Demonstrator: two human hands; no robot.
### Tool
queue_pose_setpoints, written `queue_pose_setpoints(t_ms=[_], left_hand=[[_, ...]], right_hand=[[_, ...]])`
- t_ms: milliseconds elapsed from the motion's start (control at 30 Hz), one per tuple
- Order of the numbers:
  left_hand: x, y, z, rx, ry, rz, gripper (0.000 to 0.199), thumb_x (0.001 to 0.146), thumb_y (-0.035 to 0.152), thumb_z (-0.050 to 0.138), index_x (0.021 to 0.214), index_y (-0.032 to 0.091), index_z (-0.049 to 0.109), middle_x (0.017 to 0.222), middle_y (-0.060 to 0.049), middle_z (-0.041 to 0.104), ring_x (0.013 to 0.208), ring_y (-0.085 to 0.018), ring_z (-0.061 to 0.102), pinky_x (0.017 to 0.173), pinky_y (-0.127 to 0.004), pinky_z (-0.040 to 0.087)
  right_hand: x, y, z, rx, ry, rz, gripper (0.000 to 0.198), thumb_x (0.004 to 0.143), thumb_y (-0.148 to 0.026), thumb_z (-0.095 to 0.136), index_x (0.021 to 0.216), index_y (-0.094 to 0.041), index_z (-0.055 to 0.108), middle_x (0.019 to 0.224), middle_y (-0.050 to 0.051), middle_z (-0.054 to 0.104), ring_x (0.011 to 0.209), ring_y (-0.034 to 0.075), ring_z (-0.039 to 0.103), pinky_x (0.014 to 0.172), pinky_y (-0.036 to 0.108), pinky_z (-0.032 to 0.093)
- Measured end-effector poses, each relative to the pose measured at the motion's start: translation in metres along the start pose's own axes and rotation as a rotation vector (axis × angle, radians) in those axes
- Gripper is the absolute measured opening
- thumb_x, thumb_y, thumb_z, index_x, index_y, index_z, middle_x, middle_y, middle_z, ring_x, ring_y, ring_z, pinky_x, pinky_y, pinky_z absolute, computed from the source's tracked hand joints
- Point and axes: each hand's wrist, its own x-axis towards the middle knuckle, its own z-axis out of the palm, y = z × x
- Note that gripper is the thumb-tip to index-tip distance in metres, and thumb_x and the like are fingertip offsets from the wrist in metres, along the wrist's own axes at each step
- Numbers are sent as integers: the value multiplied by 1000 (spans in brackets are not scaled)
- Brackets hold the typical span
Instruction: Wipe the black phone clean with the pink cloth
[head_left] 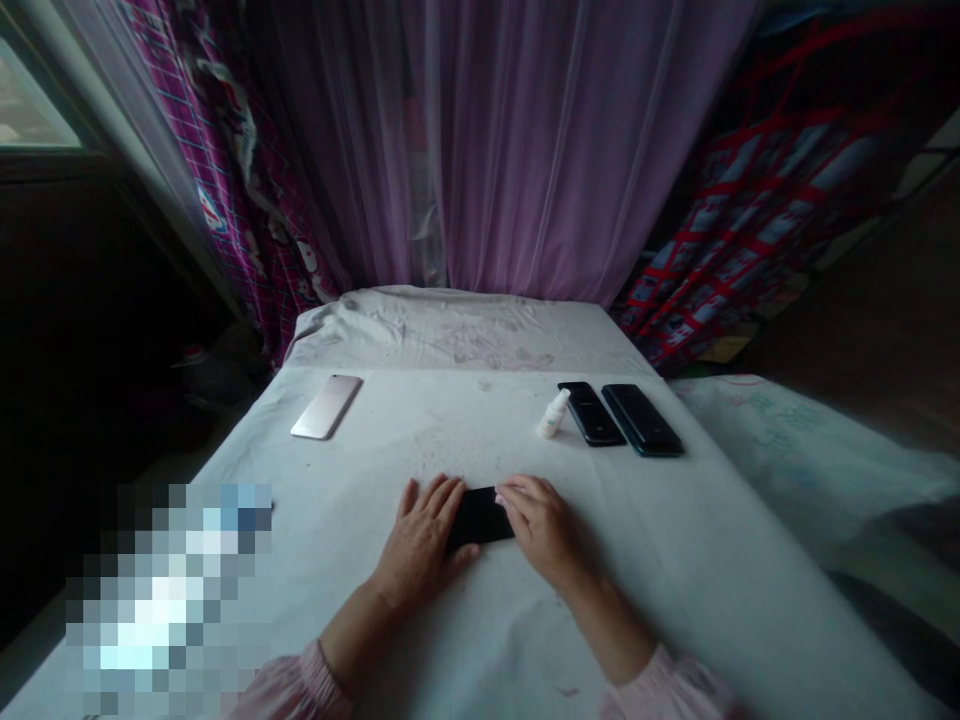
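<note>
A black phone (481, 518) lies flat on the white tablecloth in front of me, its dark face up. My left hand (426, 540) grips its left end, fingers over the far edge and thumb along the near edge. At the phone's right end, my right hand (544, 530) is closed with its fingertips pinching a small pale pink cloth (501, 496) against the surface. Most of that cloth is hidden under the fingers. Beyond my right hand, a small white spray bottle (553, 415) stands upright.
Dark phones (592, 415) lie right of the bottle, with a thicker dark phone or stack (643, 420) beside them. A silver-pink phone (328, 407) rests at the left. A pixelated bright patch covers the table's left front. Purple curtains (525, 150) hang behind the table.
</note>
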Motion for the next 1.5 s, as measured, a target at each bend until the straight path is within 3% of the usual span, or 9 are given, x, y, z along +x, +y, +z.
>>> queue_pose_setpoints(t_ms=[267, 567, 867, 1167, 1500], left_hand=[[-3, 3, -5, -13, -28, -2, 65, 94, 55, 44, 145, 17, 34, 148, -11, 44, 139, -30, 33, 117, -56, 15], [-2, 3, -6, 15, -35, 7, 65, 93, 55, 45, 145, 17, 33, 147, -10, 45, 139, -29, 34, 116, -55, 17], [-4, 3, -3, 37, 21, 16, 63, 94, 52, 45, 145, 16, 33, 147, -11, 46, 137, -30, 37, 115, -54, 22], [-2, 1, -1, -4, 7, 15, 65, 93, 55, 45, 145, 17, 34, 145, -13, 48, 136, -30, 38, 116, -55, 20], [0, 2, -3, -19, 12, 18, 64, 94, 55, 44, 143, 15, 36, 145, -13, 47, 137, -30, 38, 115, -55, 21]], right_hand=[[-28, -3, -19, 14, -38, -62, 26, 92, -15, 49, 106, -22, 70, 111, 10, 66, 100, 22, 60, 83, 37, 55], [7, 7, 4, 17, 33, 12, 25, 90, -14, 50, 96, -21, 73, 93, 8, 70, 85, 20, 63, 75, 35, 54], [-37, -5, -15, -17, 15, -9, 27, 91, -15, 50, 105, -25, 71, 115, 7, 68, 107, 22, 61, 88, 37, 54], [3, 10, 11, -36, 80, 13, 29, 90, -14, 48, 96, -22, 74, 99, 7, 74, 94, 22, 66, 82, 39, 55], [-36, 0, -10, 3, 32, -14, 27, 91, -17, 50, 104, -26, 72, 112, 6, 71, 107, 22, 62, 88, 40, 55]])
